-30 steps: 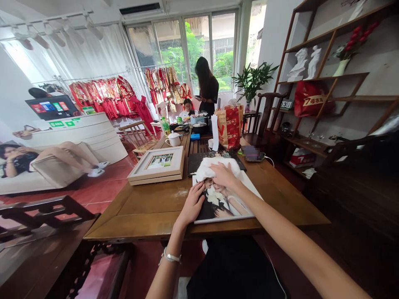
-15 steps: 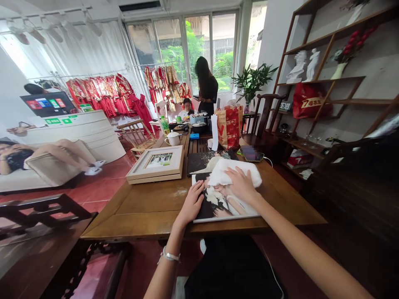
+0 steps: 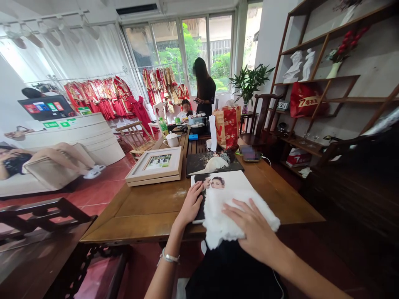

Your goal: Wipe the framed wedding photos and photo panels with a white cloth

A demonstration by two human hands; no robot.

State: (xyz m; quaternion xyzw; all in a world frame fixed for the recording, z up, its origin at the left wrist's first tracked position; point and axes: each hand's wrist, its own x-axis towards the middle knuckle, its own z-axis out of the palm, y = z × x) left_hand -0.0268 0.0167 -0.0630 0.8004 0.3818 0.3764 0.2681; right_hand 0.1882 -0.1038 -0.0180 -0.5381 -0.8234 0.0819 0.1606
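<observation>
A large photo print (image 3: 229,182) of a couple lies flat at the near edge of the wooden table (image 3: 149,207). My left hand (image 3: 190,205) rests on the print's left edge, fingers spread flat, holding it down. My right hand (image 3: 254,230) lies flat with fingers stretched out on a white cloth (image 3: 224,216), which covers the print's near half and hangs over the table edge.
Behind the print lie a dark photo print (image 3: 213,162), a framed picture (image 3: 156,165) and a phone (image 3: 251,153). A red gift bag (image 3: 229,126) and a teapot (image 3: 171,139) stand farther back. A person (image 3: 204,89) stands by the window. Shelves (image 3: 327,79) line the right wall.
My right hand has dragged the white cloth from the far end of the print down toward me, to the near edge. The left hand stayed on the print's left edge.
</observation>
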